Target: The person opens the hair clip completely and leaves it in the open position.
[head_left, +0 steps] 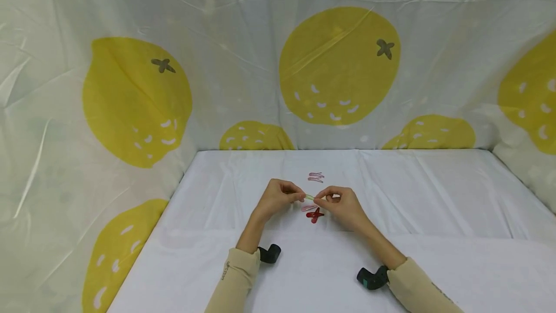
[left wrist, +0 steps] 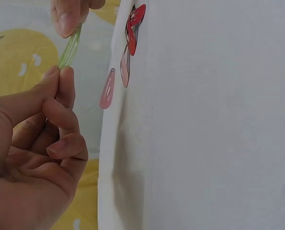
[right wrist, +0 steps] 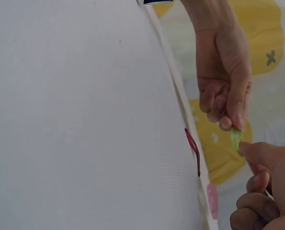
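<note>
Between my two hands, held up above the table, is a light green snap hair clip. My left hand pinches one end of it between thumb and forefinger. The other end is in the fingertips of my right hand. In the left wrist view the green clip looks slightly bowed, its ends covered by fingertips. Below the hands lie red hair clips, crossed over each other. A pink hair clip lies right behind them, partly overlapped by the right hand's fingers.
Farther back on the white-covered table lie more pink hair clips. A lemon-print curtain hangs behind the table and at its sides. Black wrist cameras are strapped near both sleeves.
</note>
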A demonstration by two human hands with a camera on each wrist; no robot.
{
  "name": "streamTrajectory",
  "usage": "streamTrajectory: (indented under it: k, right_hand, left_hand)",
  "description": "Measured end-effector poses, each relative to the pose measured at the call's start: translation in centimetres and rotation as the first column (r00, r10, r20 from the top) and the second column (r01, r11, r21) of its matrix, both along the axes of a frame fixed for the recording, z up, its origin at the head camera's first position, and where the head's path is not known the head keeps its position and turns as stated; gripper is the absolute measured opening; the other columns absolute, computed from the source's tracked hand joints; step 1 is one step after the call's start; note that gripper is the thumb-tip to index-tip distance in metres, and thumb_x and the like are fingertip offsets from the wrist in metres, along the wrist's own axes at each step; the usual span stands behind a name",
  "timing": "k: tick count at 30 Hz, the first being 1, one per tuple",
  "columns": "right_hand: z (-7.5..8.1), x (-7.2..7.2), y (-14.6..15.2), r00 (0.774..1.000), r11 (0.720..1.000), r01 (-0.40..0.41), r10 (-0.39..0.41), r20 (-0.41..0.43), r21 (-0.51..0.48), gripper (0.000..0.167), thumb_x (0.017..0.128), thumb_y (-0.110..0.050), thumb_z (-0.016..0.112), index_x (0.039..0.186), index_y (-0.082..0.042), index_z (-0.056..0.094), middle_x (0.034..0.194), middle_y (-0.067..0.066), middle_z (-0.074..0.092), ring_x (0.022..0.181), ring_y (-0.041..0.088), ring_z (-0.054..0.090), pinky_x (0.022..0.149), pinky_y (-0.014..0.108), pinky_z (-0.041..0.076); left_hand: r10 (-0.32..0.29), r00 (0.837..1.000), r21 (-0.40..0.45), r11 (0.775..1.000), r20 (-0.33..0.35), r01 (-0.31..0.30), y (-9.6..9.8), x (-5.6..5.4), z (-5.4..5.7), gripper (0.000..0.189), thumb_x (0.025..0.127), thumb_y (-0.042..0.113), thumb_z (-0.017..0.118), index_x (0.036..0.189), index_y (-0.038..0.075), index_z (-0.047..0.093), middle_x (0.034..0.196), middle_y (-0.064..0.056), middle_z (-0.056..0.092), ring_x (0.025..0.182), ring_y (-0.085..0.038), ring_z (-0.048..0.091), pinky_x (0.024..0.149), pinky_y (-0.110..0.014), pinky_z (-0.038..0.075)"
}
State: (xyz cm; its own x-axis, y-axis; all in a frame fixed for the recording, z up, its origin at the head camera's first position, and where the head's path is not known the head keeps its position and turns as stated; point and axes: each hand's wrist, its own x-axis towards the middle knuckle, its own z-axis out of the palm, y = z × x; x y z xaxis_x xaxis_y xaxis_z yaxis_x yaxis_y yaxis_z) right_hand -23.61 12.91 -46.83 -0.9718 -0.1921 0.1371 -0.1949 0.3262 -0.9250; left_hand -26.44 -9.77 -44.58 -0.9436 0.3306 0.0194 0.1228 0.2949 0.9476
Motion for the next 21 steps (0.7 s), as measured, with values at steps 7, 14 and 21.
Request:
streamTrajectory:
  k: [7, 14, 21]
  right_hand:
    - [-0.23, 0.00, 0.01, 0.999, 1.000, 0.026, -0.026, -0.031, 0.004, 0.010, 0.092, -0.016, 0.080, 0.097, -0.008, 0.081, 0.091, 0.009, 0.073, 0.066, 0.004, 0.060, 0.062, 0.018, 0.046]
    - [-0.18, 0.03, -0.05, 0.998, 0.999, 0.022, -0.020, -0.060, 0.034, 0.008, 0.096, -0.012, 0.073, 0.099, -0.007, 0.078, 0.082, 0.005, 0.060, 0.055, 0.003, 0.043, 0.053, 0.018, 0.035]
    - [-0.33, -0.15, 0.36, 0.994, 0.998, -0.051, 0.053, -0.092, 0.024, 0.006, 0.097, -0.013, 0.072, 0.098, -0.007, 0.076, 0.067, -0.001, 0.047, 0.053, 0.001, 0.035, 0.052, 0.018, 0.030]
  left_hand:
    - [-0.001, 1.000, -0.003, 1.000, -0.005, 0.001, 0.25, 0.10, -0.01, 0.015, 0.092, 0.011, 0.079, 0.095, -0.003, 0.079, 0.085, -0.016, 0.078, 0.069, -0.008, 0.056, 0.063, -0.022, 0.042]
    - [0.009, 0.999, 0.002, 1.000, -0.035, -0.009, 0.52, 0.08, -0.19, 0.010, 0.092, 0.011, 0.079, 0.092, 0.000, 0.080, 0.087, -0.018, 0.078, 0.065, -0.008, 0.050, 0.060, -0.020, 0.038]
    - [-0.031, 0.993, 0.001, 0.999, -0.111, 0.032, 0.79, 0.02, -0.38, 0.008, 0.092, 0.003, 0.076, 0.090, -0.005, 0.077, 0.083, -0.023, 0.076, 0.066, -0.011, 0.055, 0.061, -0.020, 0.042]
